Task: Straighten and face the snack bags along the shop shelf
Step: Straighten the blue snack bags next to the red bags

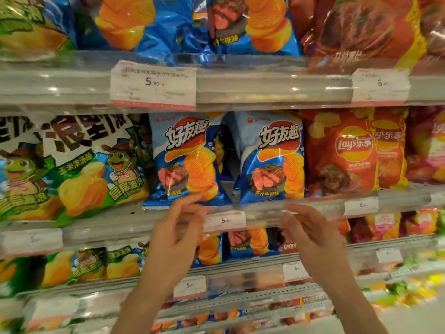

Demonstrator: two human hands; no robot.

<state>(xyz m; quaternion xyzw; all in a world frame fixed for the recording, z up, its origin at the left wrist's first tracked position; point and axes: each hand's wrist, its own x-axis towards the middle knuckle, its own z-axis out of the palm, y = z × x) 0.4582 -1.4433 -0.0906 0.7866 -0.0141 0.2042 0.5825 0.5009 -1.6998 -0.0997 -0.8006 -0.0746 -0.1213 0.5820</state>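
Note:
Two blue steak-flavour crisp bags stand upright and face out on the middle shelf, the left blue bag (186, 160) and the right blue bag (271, 157), with a narrow gap between them. My left hand (177, 235) is raised just below the left bag, fingers relaxed, fingertips near its bottom edge. My right hand (313, 235) hangs in front of the shelf rail (265, 208) below the right bag, fingers loosely extended. Neither hand holds anything. Both hands are motion-blurred.
Green-and-white frog bags (79, 165) fill the shelf to the left, red Lay's bags (342, 153) to the right. More bags sit on the shelf above (240, 25) and the shelves below (243, 244). Price tags (153, 85) hang on the clear rails.

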